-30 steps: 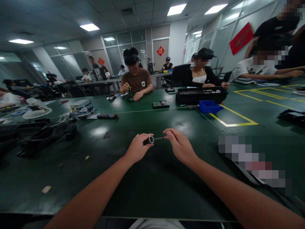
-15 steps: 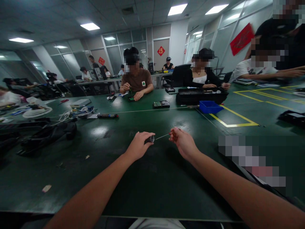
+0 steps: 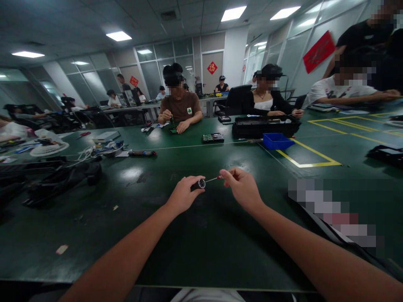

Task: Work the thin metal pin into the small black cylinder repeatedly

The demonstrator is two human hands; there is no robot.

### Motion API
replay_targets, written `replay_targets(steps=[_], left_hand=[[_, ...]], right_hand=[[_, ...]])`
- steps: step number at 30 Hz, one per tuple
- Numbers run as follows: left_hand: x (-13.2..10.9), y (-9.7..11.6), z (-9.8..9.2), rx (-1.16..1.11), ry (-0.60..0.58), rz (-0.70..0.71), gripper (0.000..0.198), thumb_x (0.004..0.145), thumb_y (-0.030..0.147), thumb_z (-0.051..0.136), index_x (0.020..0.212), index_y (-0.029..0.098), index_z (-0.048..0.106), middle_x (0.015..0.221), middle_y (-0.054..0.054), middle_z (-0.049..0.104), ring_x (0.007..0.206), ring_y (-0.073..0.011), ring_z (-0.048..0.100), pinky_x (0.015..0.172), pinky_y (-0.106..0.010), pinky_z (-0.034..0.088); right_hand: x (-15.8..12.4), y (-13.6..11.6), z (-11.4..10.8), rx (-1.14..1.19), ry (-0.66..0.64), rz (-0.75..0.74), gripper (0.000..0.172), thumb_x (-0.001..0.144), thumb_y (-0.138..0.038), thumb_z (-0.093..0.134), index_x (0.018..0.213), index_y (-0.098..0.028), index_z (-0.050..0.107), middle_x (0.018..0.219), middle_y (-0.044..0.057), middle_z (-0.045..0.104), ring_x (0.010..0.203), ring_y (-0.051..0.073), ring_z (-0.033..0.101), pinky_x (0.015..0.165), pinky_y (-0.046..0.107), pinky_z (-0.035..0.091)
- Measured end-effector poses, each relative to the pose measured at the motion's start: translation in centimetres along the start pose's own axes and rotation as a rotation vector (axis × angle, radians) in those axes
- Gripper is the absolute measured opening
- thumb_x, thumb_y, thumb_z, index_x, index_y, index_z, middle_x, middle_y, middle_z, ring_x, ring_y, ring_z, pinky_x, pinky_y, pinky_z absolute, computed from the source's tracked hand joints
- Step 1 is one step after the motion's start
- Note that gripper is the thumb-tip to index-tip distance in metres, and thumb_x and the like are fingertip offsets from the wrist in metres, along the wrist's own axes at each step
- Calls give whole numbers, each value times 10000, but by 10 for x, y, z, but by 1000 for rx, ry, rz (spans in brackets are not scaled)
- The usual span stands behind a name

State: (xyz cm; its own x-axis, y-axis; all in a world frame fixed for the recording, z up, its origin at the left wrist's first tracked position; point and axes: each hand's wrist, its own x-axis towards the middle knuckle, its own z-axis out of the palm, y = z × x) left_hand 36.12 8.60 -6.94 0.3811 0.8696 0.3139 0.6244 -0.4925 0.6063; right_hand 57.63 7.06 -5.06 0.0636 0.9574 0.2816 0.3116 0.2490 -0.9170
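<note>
Between the thumb and fingers of my left hand (image 3: 184,193) is a small black cylinder (image 3: 201,183), its round, silvery-rimmed end turned toward the right. My right hand (image 3: 244,188) pinches a thin screwdriver (image 3: 212,179) near its red end; most of the handle is hidden by the fingers. The metal shaft points left, its tip at the open-looking end of the cylinder. Whether the tip is inside or just in front of it I cannot tell. Both hands are held above the green table (image 3: 201,247).
A blue bin (image 3: 277,141) and a black tray (image 3: 267,128) stand at the back right. A hard drive (image 3: 213,137) lies ahead. Black parts (image 3: 63,180) and a dark cylindrical tool (image 3: 142,153) lie left. A person in a brown shirt (image 3: 182,107) works opposite.
The screwdriver has moved slightly left toward the cylinder, and more of its red part shows. My right hand has turned, with the thumb now on top. My left hand has barely moved.
</note>
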Motion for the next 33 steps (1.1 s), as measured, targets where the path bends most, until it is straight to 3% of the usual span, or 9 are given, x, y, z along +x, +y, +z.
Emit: replay_targets(steps=[5, 10, 13, 17, 21, 27, 33], left_hand=[[-1, 1, -2, 27, 4, -3, 397, 861, 229, 673, 1252, 278, 625, 1193, -38, 672, 1110, -237, 593, 1017, -431, 414], [-2, 2, -1, 55, -18, -11, 401, 870, 239, 664, 1266, 280, 618, 1195, -44, 672, 1112, -245, 593, 1054, -464, 385], [-1, 0, 0, 61, -12, -7, 399, 872, 242, 662, 1268, 276, 619, 1199, -46, 669, 1113, -244, 593, 1048, -458, 395], [2, 1, -4, 109, 25, -5, 407, 873, 227, 659, 1276, 255, 608, 1241, -63, 653, 1148, -246, 580, 1103, -500, 336], [5, 5, -8, 186, 14, 87, 396, 910, 202, 600, 1298, 278, 581, 1277, -48, 630, 1224, -222, 537, 1173, -554, 187], [3, -1, -2, 178, -98, 36, 415, 907, 208, 604, 1312, 289, 567, 1260, -50, 629, 1212, -230, 547, 1164, -612, 153], [1, 0, -2, 121, -61, 11, 422, 897, 237, 623, 1312, 291, 571, 1263, -59, 630, 1207, -253, 555, 1152, -603, 205]], right_hand=[[-5, -5, -2, -29, -43, -126, 259, 913, -445, 536, 950, -217, 652, 779, 19, 675, 699, 182, 618, 643, 309, 445], [-7, -3, 2, -123, -28, -101, 311, 952, -455, 450, 847, -227, 632, 688, 4, 614, 607, 171, 555, 591, 307, 395], [-6, 0, 6, 0, 19, -96, 200, 918, -393, 499, 924, -227, 610, 795, 19, 652, 703, 182, 586, 664, 320, 436], [2, 10, 13, 321, 24, 36, 246, 841, -445, 609, 904, -207, 622, 806, 34, 655, 747, 185, 603, 747, 350, 494], [14, 22, 14, 623, 25, 341, 245, 819, -459, 618, 761, -221, 598, 658, 20, 585, 603, 176, 562, 702, 387, 544], [15, 32, 12, 465, 121, 296, 231, 832, -455, 607, 768, -233, 616, 757, 43, 625, 699, 193, 593, 686, 359, 548], [11, 32, 15, 363, 81, 172, 283, 868, -486, 563, 870, -211, 627, 823, 48, 660, 746, 185, 602, 720, 348, 516]])
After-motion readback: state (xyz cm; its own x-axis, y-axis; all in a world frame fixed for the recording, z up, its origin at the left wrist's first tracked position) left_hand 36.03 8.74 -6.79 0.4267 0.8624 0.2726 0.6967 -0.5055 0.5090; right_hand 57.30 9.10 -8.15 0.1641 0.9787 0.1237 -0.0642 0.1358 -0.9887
